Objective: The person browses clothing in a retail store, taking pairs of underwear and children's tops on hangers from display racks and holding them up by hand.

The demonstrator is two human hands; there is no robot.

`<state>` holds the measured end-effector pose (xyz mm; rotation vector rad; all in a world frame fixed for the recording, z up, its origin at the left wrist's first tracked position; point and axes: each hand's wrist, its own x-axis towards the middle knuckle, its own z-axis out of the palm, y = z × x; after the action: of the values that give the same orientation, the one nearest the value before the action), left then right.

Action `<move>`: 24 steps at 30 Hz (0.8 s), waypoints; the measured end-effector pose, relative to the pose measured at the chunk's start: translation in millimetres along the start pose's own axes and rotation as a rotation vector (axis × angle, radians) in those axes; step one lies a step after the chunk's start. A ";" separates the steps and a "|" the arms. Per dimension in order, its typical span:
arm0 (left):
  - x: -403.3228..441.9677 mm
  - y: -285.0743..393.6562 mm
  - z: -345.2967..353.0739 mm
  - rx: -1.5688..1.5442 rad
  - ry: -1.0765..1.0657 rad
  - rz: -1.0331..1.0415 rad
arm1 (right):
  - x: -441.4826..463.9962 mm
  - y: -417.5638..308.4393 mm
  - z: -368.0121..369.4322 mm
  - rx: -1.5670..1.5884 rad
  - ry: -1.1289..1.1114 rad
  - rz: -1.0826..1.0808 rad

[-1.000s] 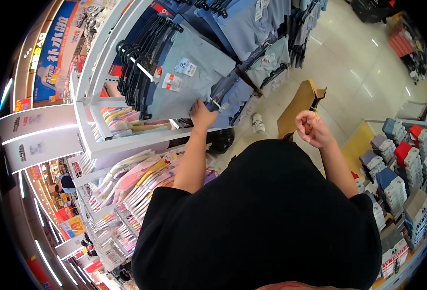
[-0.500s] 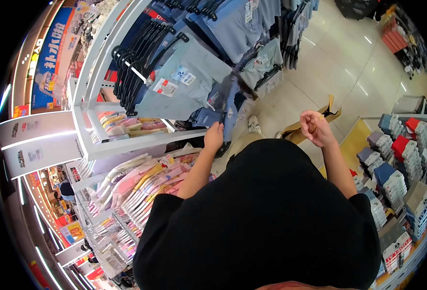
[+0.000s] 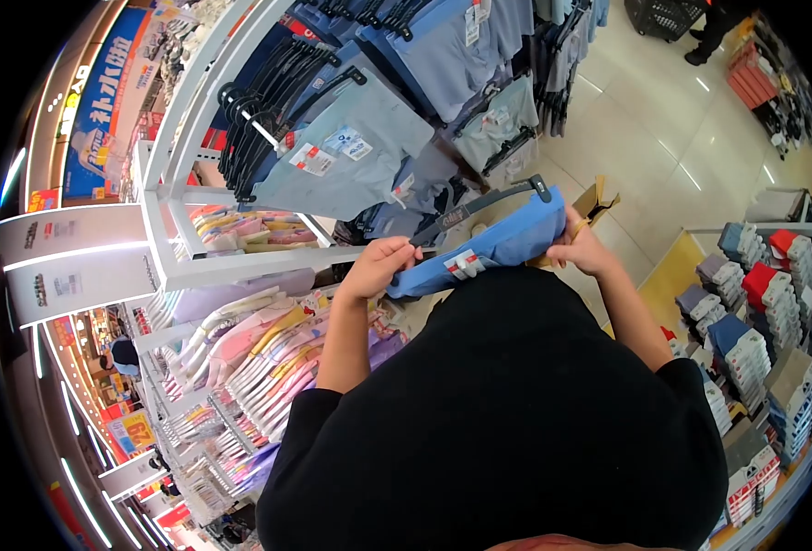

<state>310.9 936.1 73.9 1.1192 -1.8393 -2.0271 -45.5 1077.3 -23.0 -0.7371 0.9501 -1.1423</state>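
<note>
Held across my front is a pair of blue shorts [image 3: 502, 250], hanging from a black clip hanger [image 3: 479, 209] and carrying a white and red tag [image 3: 465, 264]. My left hand [image 3: 378, 266] pinches their left end, near one hanger clip. At the other end, my right hand [image 3: 584, 244] is closed on the edge of the cloth, thumb toward me. A brown paper bag [image 3: 599, 204] shows just beyond my right hand, partly hidden; how it is supported I cannot tell. Just ahead on the left, pale grey-blue shorts [image 3: 355, 151] with tags hang on a rack.
The white rack frame [image 3: 241, 266] juts out by my left hand, with pink and white children's clothes [image 3: 268, 354] below. Folded boxed garments [image 3: 746, 354] stand on a shelf at right. A dark basket [image 3: 665, 16] and a person's leg [image 3: 714, 32] are at the far end of the tiled floor.
The blue shorts have come away from the rack to in front of my body. My right hand has moved in and taken their other end. A person's leg has appeared at the far top right.
</note>
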 end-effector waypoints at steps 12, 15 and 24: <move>-7.3 -49.4 -31.2 0.490 0.404 -0.167 | 17.4 31.3 -3.6 -0.397 0.028 0.427; 1.2 -87.8 -46.2 0.453 0.446 -0.171 | 18.6 19.6 3.4 -0.404 0.006 0.461; 31.5 -161.2 -55.9 0.253 0.440 -0.195 | 15.2 34.7 -0.3 -0.299 0.040 0.500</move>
<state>379.0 908.8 -83.3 1.7119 -1.8380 -1.4894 -29.7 1072.0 -57.0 -0.6629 1.2702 -0.5853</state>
